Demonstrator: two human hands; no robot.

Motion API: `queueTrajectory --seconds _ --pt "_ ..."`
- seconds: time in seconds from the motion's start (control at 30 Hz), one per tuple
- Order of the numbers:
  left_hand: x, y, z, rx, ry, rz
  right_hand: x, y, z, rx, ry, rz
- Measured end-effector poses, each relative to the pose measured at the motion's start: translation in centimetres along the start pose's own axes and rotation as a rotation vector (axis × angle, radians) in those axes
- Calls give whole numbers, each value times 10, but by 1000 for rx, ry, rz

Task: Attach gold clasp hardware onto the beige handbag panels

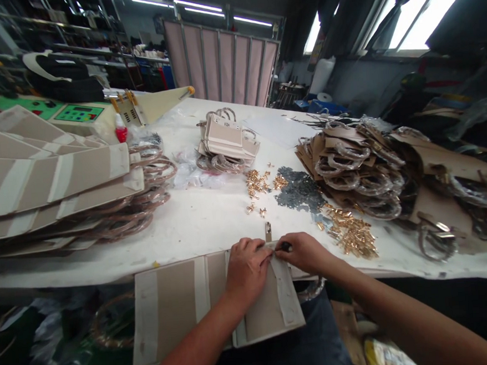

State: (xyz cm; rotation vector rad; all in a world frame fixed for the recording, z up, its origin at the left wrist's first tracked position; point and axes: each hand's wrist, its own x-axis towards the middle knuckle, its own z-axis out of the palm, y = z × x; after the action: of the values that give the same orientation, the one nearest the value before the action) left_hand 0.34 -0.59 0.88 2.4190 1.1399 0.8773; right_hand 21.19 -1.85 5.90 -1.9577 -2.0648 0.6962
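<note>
At the near edge of the white table (213,223), seen from your head camera, the beige panel (169,310) lies partly over your lap, its taped inner face up, probably so that its upper edge is backed by the tabletop where your fingers meet. Your left hand (247,265) rests over it, fingers bent towards that edge, seemingly to keep it steady; whether those fingertips pinch anything, I cannot tell. Your right hand (306,253) is closed on a small dark piece (287,247), too covered to identify, just beside the left fingertips. Beyond them a narrow tab (268,232) with a metal fitting juts out. Gold fittings (353,233) and flat grey pieces (298,192) sit loose within right-hand reach, presumably for easy picking. Stacked panels (72,178) at the left and wrapped handles (351,166) at the right flank you, apparently leaving the middle for working.
</note>
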Motion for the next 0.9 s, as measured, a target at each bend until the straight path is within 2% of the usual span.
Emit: queueTrajectory --seconds 0.07,0.2,0.27,0.37,0.47,0.63,0.9 --pt "2 -2 -1 -16 -20 8 14 13 -14 28 5 46" --pt "5 -3 -2 -50 -38 2 61 46 -43 -115 178 204" --pt "5 -4 -2 -66 -29 -7 89 60 -52 -161 217 248" --pt "4 -4 -1 -81 -9 -25 127 73 -57 -208 223 280" --pt "2 -4 1 -90 7 -35 152 80 -54 -229 175 287" --pt "2 -2 2 -83 2 -45 166 86 -49 -234 125 302" --pt "2 -2 1 -71 -22 -43 152 86 -46 -369 212 236"
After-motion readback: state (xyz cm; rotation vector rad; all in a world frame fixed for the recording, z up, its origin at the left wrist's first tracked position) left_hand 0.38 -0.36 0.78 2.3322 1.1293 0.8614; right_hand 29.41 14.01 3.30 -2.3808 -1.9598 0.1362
